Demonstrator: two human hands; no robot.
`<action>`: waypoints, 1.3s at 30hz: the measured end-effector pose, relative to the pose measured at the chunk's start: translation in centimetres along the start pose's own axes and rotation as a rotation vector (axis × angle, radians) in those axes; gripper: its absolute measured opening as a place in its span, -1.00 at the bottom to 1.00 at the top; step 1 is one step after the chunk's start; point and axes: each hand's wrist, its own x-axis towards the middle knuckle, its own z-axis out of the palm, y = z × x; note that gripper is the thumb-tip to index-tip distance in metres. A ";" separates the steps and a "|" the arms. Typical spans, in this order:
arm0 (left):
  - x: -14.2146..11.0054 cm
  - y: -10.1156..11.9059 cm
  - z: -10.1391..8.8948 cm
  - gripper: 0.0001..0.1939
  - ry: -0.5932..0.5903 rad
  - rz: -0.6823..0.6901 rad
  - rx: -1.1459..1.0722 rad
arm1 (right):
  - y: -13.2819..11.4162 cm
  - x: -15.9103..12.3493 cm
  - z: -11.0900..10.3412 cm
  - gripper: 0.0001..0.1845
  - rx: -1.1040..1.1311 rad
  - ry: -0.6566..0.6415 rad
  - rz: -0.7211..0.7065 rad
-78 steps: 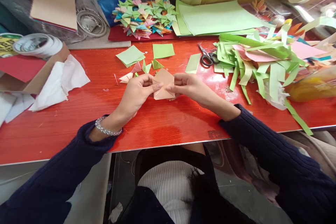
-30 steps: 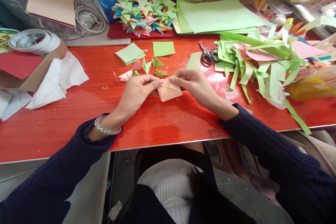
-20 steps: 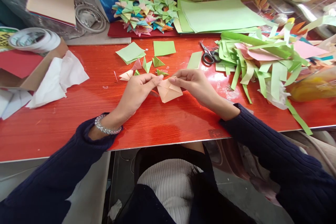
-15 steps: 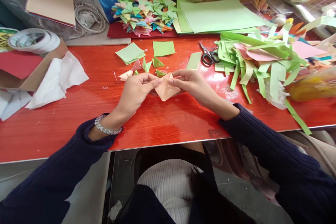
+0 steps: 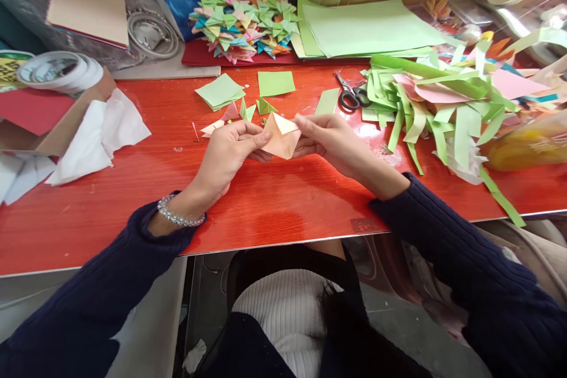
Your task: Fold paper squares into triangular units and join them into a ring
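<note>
A folded peach paper piece [image 5: 280, 136] is held just above the red table [image 5: 274, 207]. My left hand [image 5: 230, 150] pinches its left edge with thumb and fingers. My right hand [image 5: 330, 139] grips its right side with closed fingers. Small folded paper triangles [image 5: 248, 111] in green, pink and peach lie just behind my hands. Light green paper squares [image 5: 220, 92] and a single green square [image 5: 275, 82] sit further back.
Black-handled scissors [image 5: 352, 94] lie right of centre. A heap of green paper strips [image 5: 436, 103] fills the right side. A pile of coloured folded pieces [image 5: 243, 26] and green sheets [image 5: 367, 26] sit at the back. White tissue [image 5: 100, 136] and tape rolls [image 5: 59, 71] are at left.
The peach paper went from lying flat under my fingers to being folded smaller and lifted a little off the table. Both hands stayed close together at the table's centre.
</note>
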 end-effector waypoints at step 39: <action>-0.1 -0.1 0.0 -0.77 0.014 0.181 -0.051 | 0.3 -0.2 1.1 -0.80 0.016 0.090 -0.107</action>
